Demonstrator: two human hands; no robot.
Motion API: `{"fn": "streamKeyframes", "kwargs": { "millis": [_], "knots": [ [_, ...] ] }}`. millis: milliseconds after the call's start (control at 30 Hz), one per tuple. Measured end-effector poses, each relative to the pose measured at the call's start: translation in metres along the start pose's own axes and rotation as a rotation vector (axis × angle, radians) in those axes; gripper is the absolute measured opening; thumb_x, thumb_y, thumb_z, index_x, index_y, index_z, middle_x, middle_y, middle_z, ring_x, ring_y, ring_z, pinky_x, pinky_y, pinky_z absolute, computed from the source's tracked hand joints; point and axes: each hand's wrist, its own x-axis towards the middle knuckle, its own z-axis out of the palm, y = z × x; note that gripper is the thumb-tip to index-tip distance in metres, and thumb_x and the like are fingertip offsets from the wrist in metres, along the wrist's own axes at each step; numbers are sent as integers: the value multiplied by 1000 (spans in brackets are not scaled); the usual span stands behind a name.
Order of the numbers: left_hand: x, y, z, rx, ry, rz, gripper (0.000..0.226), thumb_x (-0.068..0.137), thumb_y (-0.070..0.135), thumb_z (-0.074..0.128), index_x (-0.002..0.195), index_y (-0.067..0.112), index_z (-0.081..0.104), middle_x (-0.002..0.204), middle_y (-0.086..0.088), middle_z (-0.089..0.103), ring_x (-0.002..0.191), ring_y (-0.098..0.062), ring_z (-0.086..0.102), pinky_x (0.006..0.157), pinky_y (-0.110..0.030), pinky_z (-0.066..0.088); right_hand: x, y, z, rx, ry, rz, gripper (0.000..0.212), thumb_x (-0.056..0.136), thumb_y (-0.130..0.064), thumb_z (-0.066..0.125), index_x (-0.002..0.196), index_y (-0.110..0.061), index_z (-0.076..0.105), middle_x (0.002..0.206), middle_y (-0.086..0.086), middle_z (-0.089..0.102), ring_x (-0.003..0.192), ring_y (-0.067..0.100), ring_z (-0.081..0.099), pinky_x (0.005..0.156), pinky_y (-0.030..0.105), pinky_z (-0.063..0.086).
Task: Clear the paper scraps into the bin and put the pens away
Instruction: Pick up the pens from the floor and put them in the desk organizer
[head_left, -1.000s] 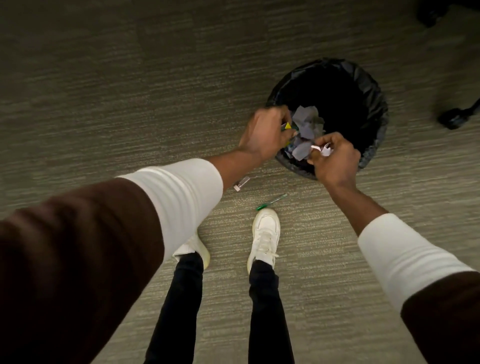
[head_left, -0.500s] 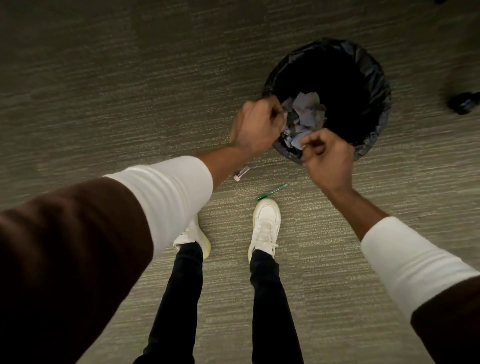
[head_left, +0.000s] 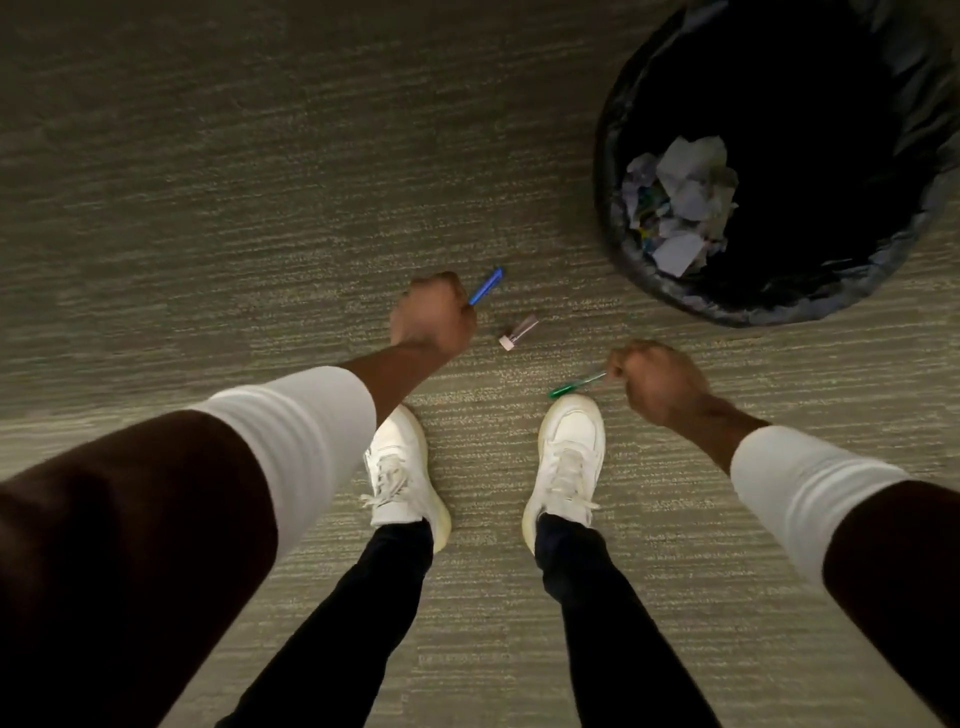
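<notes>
Scraps (head_left: 680, 202) now in bin (head_left: 613, 244); left hand (head_left: 434, 317) grips blue pen (head_left: 487, 286), right hand (head_left: 657, 382) green pen (head_left: 576, 384).

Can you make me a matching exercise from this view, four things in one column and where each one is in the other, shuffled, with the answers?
Column one:
1. blue pen
2. green pen
3. paper scraps
4. small pink-capped item

Column two:
A. inside the bin
B. held in the left hand
C. lying loose on the carpet between the hands
D. pinched by the right hand, its tip near a white shoe

Pairs: 1-B, 2-D, 3-A, 4-C
</notes>
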Motion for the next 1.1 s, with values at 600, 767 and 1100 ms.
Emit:
{"fn": "streamKeyframes", "kwargs": {
  "millis": [600, 767, 1100],
  "knots": [
    [98, -61, 102, 75, -21, 100, 29, 89, 37, 81, 108, 17, 71, 118, -9, 72, 109, -33, 70, 89, -46, 60, 89, 21, 88, -328, 33, -253, 23, 91, -4, 67, 111, -15, 71, 116, 7, 71, 110, 29, 65, 77, 38, 54],
    [91, -58, 99, 103, -56, 85, 16, 94, 25, 72, 109, 18, 73, 120, -14, 73, 114, -41, 70, 95, -53, 59, 87, 16, 76, -250, 18, -245, 27, 91, -4, 65, 113, -19, 71, 115, 3, 69, 105, 25, 66, 77, 37, 57],
    [43, -66, 49, -840, -308, -255, 28, 103, -9, 51, 120, 12, 47, 96, -23, 68, 64, -31, 72, 57, -38, 63, 51, -17, 42, 363, 241, 171, 22, 82, -8, 83, 98, -19, 73, 96, 0, 73, 79, 18, 70, 74, 34, 61]
  ]
}}
